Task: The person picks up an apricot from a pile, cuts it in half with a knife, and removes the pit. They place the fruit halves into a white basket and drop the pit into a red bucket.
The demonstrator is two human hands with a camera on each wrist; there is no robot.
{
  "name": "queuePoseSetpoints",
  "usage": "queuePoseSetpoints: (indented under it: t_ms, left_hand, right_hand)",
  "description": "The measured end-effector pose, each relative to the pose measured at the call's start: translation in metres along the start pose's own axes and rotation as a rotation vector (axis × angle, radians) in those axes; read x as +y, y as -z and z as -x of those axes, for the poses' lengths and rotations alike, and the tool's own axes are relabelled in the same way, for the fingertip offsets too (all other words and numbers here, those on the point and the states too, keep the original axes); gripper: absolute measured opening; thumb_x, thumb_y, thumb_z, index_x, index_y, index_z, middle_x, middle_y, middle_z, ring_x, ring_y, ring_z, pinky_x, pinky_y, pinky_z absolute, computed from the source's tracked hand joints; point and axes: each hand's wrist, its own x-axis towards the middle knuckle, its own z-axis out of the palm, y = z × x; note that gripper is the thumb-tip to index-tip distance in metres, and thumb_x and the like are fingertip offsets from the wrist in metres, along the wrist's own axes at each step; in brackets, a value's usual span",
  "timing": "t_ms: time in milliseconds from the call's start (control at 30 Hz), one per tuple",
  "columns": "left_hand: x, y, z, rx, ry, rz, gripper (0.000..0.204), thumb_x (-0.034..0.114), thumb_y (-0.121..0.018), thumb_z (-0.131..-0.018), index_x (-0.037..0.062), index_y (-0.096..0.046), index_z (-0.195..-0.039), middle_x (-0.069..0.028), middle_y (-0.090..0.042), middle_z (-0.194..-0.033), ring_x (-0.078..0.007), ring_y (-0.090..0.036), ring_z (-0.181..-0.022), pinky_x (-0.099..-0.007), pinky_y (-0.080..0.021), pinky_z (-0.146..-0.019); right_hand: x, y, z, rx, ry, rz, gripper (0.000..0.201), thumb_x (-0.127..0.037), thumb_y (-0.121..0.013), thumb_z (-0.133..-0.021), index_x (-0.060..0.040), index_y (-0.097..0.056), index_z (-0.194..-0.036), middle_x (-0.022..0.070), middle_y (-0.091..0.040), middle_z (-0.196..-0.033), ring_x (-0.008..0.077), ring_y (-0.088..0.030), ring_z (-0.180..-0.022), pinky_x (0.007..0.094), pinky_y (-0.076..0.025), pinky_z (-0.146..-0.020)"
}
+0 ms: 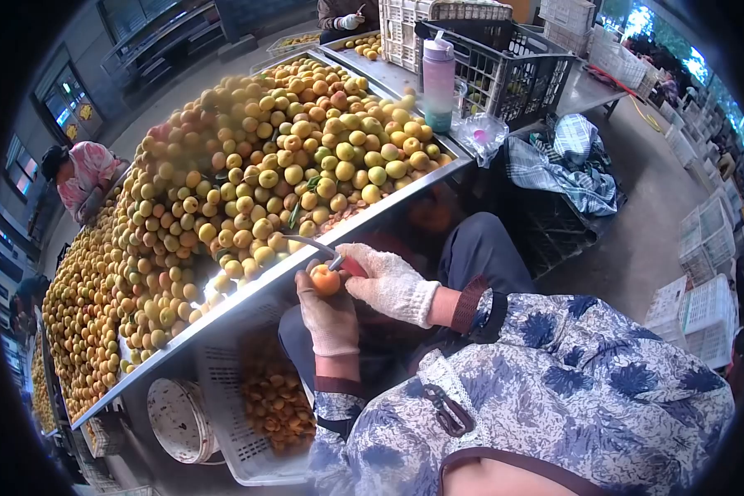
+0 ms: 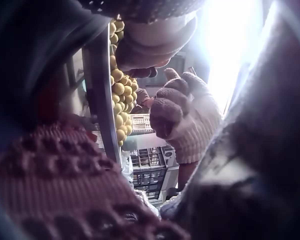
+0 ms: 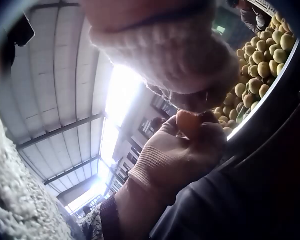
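My left hand (image 1: 326, 291), in a knit glove, grips an orange apricot (image 1: 325, 280) just below the metal table's rim (image 1: 248, 289). The gloved right hand (image 1: 364, 269) holds a red-handled knife (image 1: 353, 266) whose curved blade (image 1: 306, 241) arcs over the fruit. In the right wrist view the apricot (image 3: 187, 123) sits in the left hand's fingers (image 3: 190, 150), with the right hand's glove (image 3: 170, 55) close above it. From the left wrist the right hand (image 2: 182, 117) appears curled, the knife hidden.
A big heap of yellow-orange apricots (image 1: 248, 165) covers the long table. Under it stand a white crate (image 1: 223, 388) with fruit pieces and a scale (image 1: 178, 417). A pink bottle (image 1: 438, 78), black crate (image 1: 512, 62) and checked cloth (image 1: 562, 165) lie right. Another person (image 1: 83, 174) works at left.
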Motion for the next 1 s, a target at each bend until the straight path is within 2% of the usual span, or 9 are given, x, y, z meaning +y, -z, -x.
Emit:
queuePoseSetpoints:
  t_ms: [67,200,333,567,733,833,900,933,1000]
  left_hand:
    - [0.001,-0.003,0.004,-0.035,-0.029,-0.067,0.045,0.039,-0.049,-0.102,-0.0004,-0.051,-0.122,-0.0119,-0.059,-0.111,-0.0225,-0.060,-0.100,-0.0371,-0.052,-0.088]
    - [0.000,0.000,0.002,-0.076,-0.122,-0.281,0.042,0.036,-0.050,-0.102,-0.0018,-0.053,-0.119,-0.0112,-0.058,-0.112,-0.0216,-0.060,-0.103,-0.0354,-0.052,-0.090]
    - [0.000,-0.001,0.002,-0.027,-0.042,-0.150,0.035,0.031,-0.054,-0.100,0.0004,-0.055,-0.117,-0.0102,-0.059,-0.111,-0.0208,-0.059,-0.104,-0.0351,-0.052,-0.091]
    - [-0.008,-0.013,-0.007,-0.044,-0.117,-0.386,0.025,0.028,-0.061,-0.096,0.0051,-0.058,-0.107,-0.0037,-0.058,-0.097,-0.0150,-0.059,-0.090,-0.0300,-0.050,-0.079]
    - [-0.007,-0.016,-0.027,-0.065,-0.244,-0.709,0.029,0.030,-0.051,-0.099,0.0030,-0.059,-0.093,-0.0022,-0.057,-0.085,-0.0114,-0.053,-0.081,-0.0272,-0.045,-0.074]
    - [-0.006,-0.029,-0.033,-0.122,-0.340,-0.903,0.030,0.029,-0.051,-0.098,0.0008,-0.059,-0.090,-0.0032,-0.057,-0.085,-0.0124,-0.053,-0.080,-0.0280,-0.044,-0.075]
    - [-0.009,-0.023,-0.045,-0.213,-0.514,-1.100,0.030,0.028,-0.051,-0.098,0.0005,-0.061,-0.092,-0.0032,-0.058,-0.085,-0.0126,-0.053,-0.080,-0.0276,-0.044,-0.075]
    - [-0.011,-0.026,-0.047,-0.163,-0.336,-0.935,0.028,0.027,-0.052,-0.098,0.0009,-0.062,-0.092,-0.0027,-0.058,-0.085,-0.0124,-0.053,-0.080,-0.0272,-0.044,-0.075]
    - [-0.017,-0.019,-0.053,-0.136,-0.216,-0.806,0.027,0.026,-0.053,-0.099,0.0015,-0.063,-0.093,-0.0022,-0.058,-0.085,-0.0114,-0.053,-0.079,-0.0265,-0.044,-0.074]
  right_hand:
    - [-0.003,0.001,0.002,0.008,-0.017,0.046,0.052,-0.015,-0.061,-0.086,-0.0044,-0.049,-0.135,0.0236,-0.065,-0.114,0.0371,-0.063,-0.109,0.0405,-0.050,-0.093]
    - [0.004,-0.003,-0.003,-0.017,-0.027,0.160,0.051,-0.016,-0.060,-0.087,-0.0057,-0.049,-0.135,0.0234,-0.065,-0.113,0.0379,-0.063,-0.108,0.0419,-0.051,-0.091]
    - [0.006,-0.004,-0.005,-0.003,-0.049,0.273,0.048,-0.017,-0.059,-0.087,-0.0085,-0.049,-0.134,0.0222,-0.066,-0.109,0.0388,-0.064,-0.103,0.0452,-0.052,-0.087]
    - [0.014,0.003,-0.013,-0.009,-0.036,0.446,0.042,-0.021,-0.057,-0.089,-0.0096,-0.050,-0.129,0.0228,-0.067,-0.095,0.0413,-0.065,-0.090,0.0493,-0.053,-0.077]
    - [0.022,0.011,-0.028,-0.014,-0.064,0.331,0.020,-0.020,-0.060,-0.085,-0.0084,-0.068,-0.098,0.0192,-0.068,-0.090,0.0384,-0.065,-0.092,0.0404,-0.053,-0.079]
    - [0.023,0.016,-0.040,-0.034,-0.127,0.235,0.019,-0.021,-0.059,-0.080,-0.0074,-0.066,-0.092,0.0186,-0.068,-0.091,0.0398,-0.064,-0.094,0.0466,-0.051,-0.082]
    - [0.034,0.013,-0.046,-0.009,-0.150,0.168,0.018,-0.018,-0.059,-0.079,-0.0082,-0.067,-0.092,0.0196,-0.068,-0.093,0.0398,-0.064,-0.096,0.0454,-0.051,-0.083]
    - [0.039,0.011,-0.048,0.021,-0.156,0.083,0.018,-0.016,-0.059,-0.079,-0.0081,-0.067,-0.093,0.0203,-0.068,-0.094,0.0400,-0.063,-0.097,0.0453,-0.051,-0.084]
    - [0.051,0.007,-0.052,0.053,-0.172,0.006,0.018,-0.014,-0.059,-0.079,-0.0079,-0.067,-0.093,0.0209,-0.068,-0.095,0.0402,-0.063,-0.098,0.0452,-0.051,-0.084]
